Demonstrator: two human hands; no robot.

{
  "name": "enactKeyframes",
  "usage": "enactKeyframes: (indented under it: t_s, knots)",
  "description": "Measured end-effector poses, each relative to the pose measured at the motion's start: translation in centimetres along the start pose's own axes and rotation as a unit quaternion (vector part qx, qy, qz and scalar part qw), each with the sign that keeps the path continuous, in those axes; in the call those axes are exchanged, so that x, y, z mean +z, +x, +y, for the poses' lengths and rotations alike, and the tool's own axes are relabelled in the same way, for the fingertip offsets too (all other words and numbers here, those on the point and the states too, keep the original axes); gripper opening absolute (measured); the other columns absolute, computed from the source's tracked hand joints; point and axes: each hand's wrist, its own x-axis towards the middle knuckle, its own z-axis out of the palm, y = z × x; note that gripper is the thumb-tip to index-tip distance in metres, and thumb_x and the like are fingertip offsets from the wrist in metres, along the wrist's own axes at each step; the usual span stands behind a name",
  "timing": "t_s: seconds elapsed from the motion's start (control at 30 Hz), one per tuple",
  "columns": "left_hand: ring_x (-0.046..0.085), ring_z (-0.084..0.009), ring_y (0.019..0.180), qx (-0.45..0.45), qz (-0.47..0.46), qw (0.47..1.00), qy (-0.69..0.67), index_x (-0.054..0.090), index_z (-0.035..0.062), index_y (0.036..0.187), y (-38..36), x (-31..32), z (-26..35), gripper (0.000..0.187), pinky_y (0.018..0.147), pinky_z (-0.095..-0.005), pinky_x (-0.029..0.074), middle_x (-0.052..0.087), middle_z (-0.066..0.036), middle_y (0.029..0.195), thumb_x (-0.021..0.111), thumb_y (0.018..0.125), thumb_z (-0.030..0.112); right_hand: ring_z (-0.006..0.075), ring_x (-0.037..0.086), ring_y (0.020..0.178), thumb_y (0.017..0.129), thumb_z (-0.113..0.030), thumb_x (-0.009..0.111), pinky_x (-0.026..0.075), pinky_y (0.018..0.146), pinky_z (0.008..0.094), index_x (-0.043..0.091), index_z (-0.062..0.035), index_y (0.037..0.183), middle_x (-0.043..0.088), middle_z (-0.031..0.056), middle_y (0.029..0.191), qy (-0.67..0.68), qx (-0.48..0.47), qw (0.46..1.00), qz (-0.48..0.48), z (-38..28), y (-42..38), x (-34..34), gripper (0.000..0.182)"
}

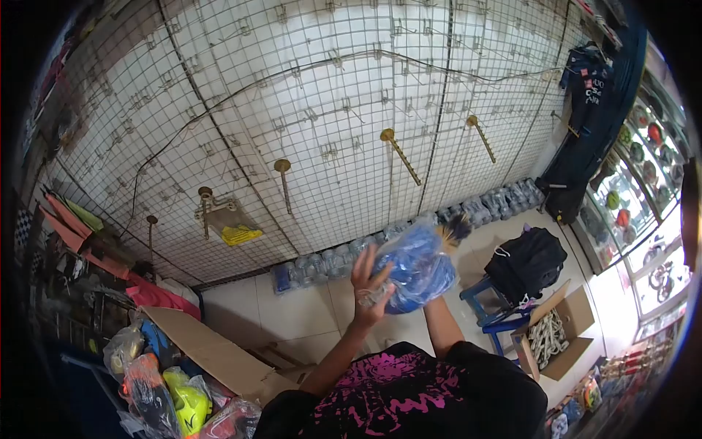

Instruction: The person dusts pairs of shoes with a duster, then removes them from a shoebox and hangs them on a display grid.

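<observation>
A blue item in clear plastic wrapping is held up before my chest. My left hand grips its left side, with crumpled plastic between thumb and fingers. Up to its lower right side reaches my right forearm; the hand itself is hidden behind the package. Just past the package's upper right corner shows a brownish, dark-tipped thing, which I cannot make out. Along the foot of the wall runs a row of plastic-wrapped packages.
A wire grid wall with hooks and brass-coloured rods stands ahead. To the right are a blue stool bearing a dark bag and an open carton of pale hooks. Another carton with bagged shoes sits at left.
</observation>
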Motion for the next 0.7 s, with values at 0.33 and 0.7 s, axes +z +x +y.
enactKeyframes:
  t_s: [0.33,0.7]
  knots:
    - [0.028,-0.0314,0.149,-0.095,0.150,0.964,-0.197,0.045,-0.0036,0.146,0.2,1.6,0.4,0.050,0.119,-0.0425,0.026,0.022,-0.018,0.164,0.052,0.103,0.021,0.0130,0.062,0.078,0.094,-0.053,0.064,0.053,0.072,0.0249,0.060,-0.0050,0.125,0.066,-0.0002,0.092,0.023,-0.026,0.996,-0.077,-1.6,2.5,2.2,0.057]
    - [0.052,-0.0217,0.128,-0.415,0.329,0.687,-0.498,0.050,0.0120,0.141,-2.6,-0.4,-6.3,0.052,0.109,-0.0390,0.042,0.054,-0.005,0.139,0.045,0.103,0.047,0.0129,0.063,0.081,0.094,-0.053,0.065,0.053,0.075,0.0248,0.061,-0.0045,0.123,0.066,0.0004,0.095,0.041,-0.032,0.987,-0.149,-2.5,4.8,5.1,0.057]
